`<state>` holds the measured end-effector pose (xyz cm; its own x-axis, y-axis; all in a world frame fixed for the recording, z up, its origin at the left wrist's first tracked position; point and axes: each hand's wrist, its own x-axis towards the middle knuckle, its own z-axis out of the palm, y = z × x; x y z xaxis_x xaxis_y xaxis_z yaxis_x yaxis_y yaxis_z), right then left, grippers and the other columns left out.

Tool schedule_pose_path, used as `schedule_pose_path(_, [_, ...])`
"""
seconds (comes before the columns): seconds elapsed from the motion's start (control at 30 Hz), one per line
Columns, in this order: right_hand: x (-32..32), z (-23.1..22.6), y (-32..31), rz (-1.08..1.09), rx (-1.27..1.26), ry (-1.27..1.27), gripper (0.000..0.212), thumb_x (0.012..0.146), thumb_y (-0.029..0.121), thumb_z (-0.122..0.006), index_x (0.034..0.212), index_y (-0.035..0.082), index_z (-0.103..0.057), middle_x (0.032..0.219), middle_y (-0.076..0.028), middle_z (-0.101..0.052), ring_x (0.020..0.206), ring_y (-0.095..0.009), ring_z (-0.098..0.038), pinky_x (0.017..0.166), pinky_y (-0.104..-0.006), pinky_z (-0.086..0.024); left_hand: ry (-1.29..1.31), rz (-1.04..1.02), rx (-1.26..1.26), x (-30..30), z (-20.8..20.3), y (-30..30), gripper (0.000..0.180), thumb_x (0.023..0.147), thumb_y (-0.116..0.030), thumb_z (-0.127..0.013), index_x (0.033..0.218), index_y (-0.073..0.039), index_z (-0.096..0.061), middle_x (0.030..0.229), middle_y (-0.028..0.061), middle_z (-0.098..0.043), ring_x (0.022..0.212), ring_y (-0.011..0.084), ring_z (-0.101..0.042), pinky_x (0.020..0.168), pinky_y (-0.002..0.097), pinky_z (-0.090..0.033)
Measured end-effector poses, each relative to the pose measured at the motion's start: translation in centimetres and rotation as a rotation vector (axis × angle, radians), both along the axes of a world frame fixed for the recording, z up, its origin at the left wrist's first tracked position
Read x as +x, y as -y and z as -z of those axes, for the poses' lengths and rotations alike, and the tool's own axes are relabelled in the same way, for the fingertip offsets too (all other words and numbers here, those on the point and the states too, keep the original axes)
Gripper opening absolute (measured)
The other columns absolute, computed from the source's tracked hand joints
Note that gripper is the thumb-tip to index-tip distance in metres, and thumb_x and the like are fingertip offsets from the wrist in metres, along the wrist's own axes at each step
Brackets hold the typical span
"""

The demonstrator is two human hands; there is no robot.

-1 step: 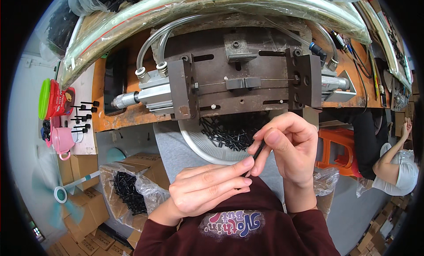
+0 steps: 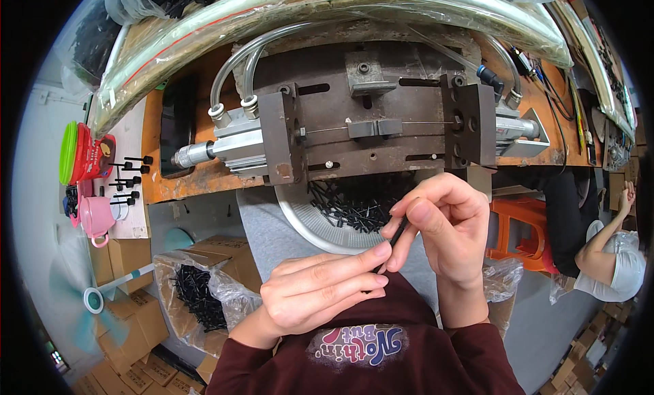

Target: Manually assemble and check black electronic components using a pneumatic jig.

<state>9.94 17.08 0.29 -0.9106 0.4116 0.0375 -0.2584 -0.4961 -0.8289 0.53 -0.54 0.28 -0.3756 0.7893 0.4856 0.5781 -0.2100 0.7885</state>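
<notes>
Between my two hands is a thin black rod-like part [image 2: 400,231], slanting from upper right to lower left. My right hand [image 2: 449,228] pinches its upper end between thumb and fingertips. The fingers of my left hand [image 2: 320,286] are closed on its lower end, most of which they hide. Just beyond my hands, a pale basket [image 2: 291,221] holds many similar black parts [image 2: 351,206], partly covered by my right hand. Above the basket stands a dark metal fixture [image 2: 402,146] with a small grey block [image 2: 375,128] at its middle.
Silver cylinders [image 2: 238,143] with clear hoses flank the fixture on an orange-brown bench [image 2: 163,189]. A plastic-lined carton [image 2: 225,248] of black parts is lower left, near a fan [image 2: 93,300]. At right are an orange stool [image 2: 501,225] and another person [image 2: 610,259].
</notes>
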Motion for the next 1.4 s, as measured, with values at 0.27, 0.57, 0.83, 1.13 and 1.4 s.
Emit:
schedule_pose_path(0.27, [-0.2,0.2,-0.1,-0.049,-0.041,0.049,0.01,0.094,-0.004,-0.062,0.101,-0.01,-0.064,0.085,-0.016,-0.07,0.066,-0.019,-0.071,0.059,-0.0272,-0.057,-0.027,-0.012,-0.001,-0.4,0.0,-0.2,0.029,0.069,-0.002,-0.082,0.097,0.004,-0.075,0.118,0.0196,-0.069,0.088,0.025,-0.073,0.074,0.0311,-0.062])
schedule_pose_path(0.57, [-0.9,-1.8,-0.8,0.168,0.315,0.094,0.017,0.078,-0.011,-0.073,0.094,-0.007,-0.072,0.082,-0.016,-0.072,0.063,-0.017,-0.07,0.058,-0.0236,-0.054,-0.105,-0.011,0.044,-0.9,-0.4,-0.9,0.029,0.068,-0.002,-0.084,0.095,0.002,-0.074,0.113,0.0193,-0.07,0.085,0.0249,-0.074,0.073,0.0314,-0.062])
schedule_pose_path(0.83, [-2.1,-3.4,-2.9,0.131,0.987,-0.018,0.024,0.073,-0.01,-0.078,0.095,-0.008,-0.07,0.087,-0.016,-0.072,0.064,-0.014,-0.069,0.056,-0.0215,-0.054,-0.156,-0.053,0.05,-1.3,-1.2,-1.4,0.032,0.066,-0.004,-0.085,0.096,0.001,-0.074,0.116,0.0193,-0.069,0.086,0.0239,-0.073,0.075,0.0314,-0.061])
schedule_pose_path(1.13, [-7.9,-10.4,-13.4,0.755,1.888,0.171,0.021,0.086,0.011,-0.071,0.106,0.014,-0.075,0.096,0.004,-0.07,0.074,-0.006,-0.057,0.062,-0.0198,-0.043,-0.346,-0.344,-0.016,-1.8,0.0,-3.7,0.033,0.064,-0.008,-0.085,0.094,0.0,-0.073,0.119,0.0192,-0.068,0.093,0.0303,-0.07,0.08,0.0359,-0.057])
schedule_pose_path(1.4, [-12.6,-9.9,-21.3,0.533,2.098,0.437,0.033,0.082,0.014,-0.072,0.114,0.012,-0.066,0.097,-0.004,-0.062,0.075,-0.019,-0.055,0.073,-0.0328,-0.048,-0.527,-0.419,-0.109,-1.9,1.9,-6.5,0.023,0.07,-0.013,-0.08,0.09,-0.003,-0.071,0.12,0.0142,-0.069,0.072,0.0211,-0.068,0.066,0.0289,-0.054])
